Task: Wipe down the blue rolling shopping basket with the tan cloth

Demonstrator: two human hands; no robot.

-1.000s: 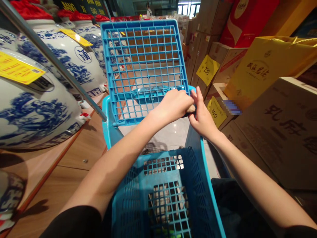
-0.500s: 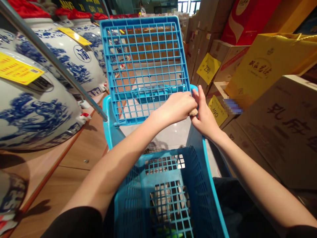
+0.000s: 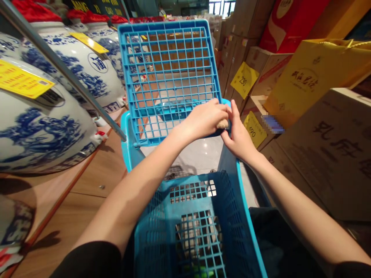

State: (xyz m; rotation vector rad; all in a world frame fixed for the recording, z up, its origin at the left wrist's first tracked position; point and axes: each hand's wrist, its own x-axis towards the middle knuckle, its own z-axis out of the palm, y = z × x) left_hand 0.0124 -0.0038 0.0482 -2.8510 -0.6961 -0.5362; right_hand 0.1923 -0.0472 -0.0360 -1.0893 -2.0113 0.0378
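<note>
Left hand (image 3: 206,116) higher, clenching tan lump (image 3: 222,124)

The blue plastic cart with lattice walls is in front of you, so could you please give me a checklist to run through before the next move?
1. Left hand closed around the small, tan, rough-surfaced lump: ok.
2. Right hand close by, fingers extended: ok.
3. Whether the right hand touches the lump: cannot tell; the fingers overlap there.
4. Blue plastic lattice panel standing up at the far side of the blue plastic cart: ok.
5. Bright green thing low in the picture identified: cannot tell; it shows only partly, through the lattice.
</note>
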